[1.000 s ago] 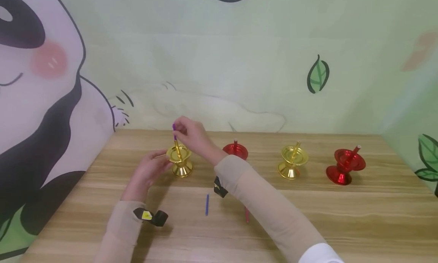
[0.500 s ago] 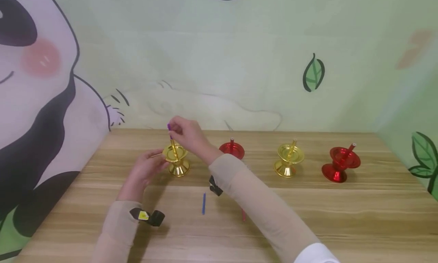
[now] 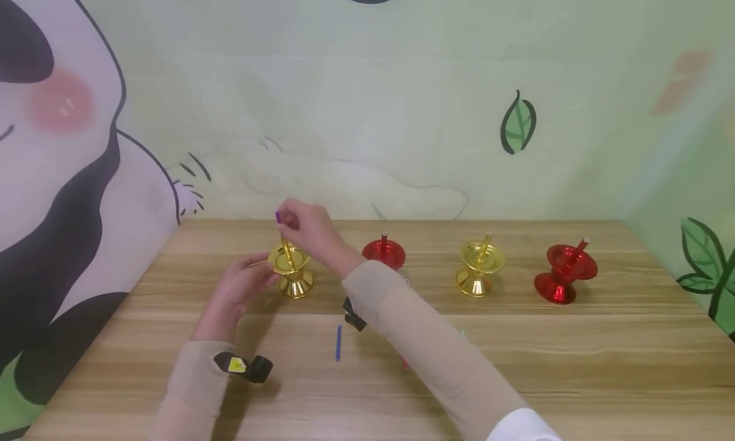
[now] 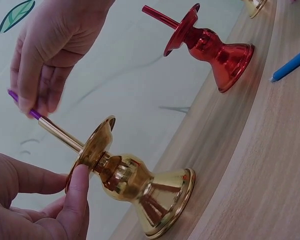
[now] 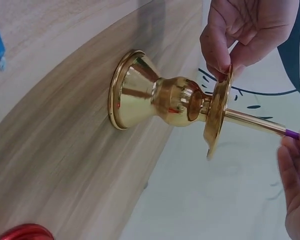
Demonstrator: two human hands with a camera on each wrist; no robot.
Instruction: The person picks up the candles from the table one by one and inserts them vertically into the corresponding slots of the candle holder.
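Observation:
My left hand (image 3: 244,284) pinches the dish rim of a shiny gold candlestick (image 3: 296,284) between thumb and fingers, as the left wrist view shows. The candlestick stands upright on the wooden table, at the left end of a row. Above it, my right hand (image 3: 310,227) pinches a thin purple candle (image 4: 35,114) between thumb and fingertips. The candle's lower end meets the top of the candlestick's narrow gold tube (image 5: 255,121), in line with it. Part of the candle is hidden behind the fingers.
A red candlestick (image 3: 383,253), another gold one (image 3: 475,281) and a second red one (image 3: 565,278) stand to the right. A blue candle (image 3: 338,343) lies in front. A pink candle (image 3: 404,364) and a green tip (image 3: 462,332) show beside the right sleeve. A panda-printed backdrop rises behind.
Less of the purple candle shows above the tube, and the right hand sits slightly lower over it. The left hand keeps its hold on the rim. The head view has swung a little right.

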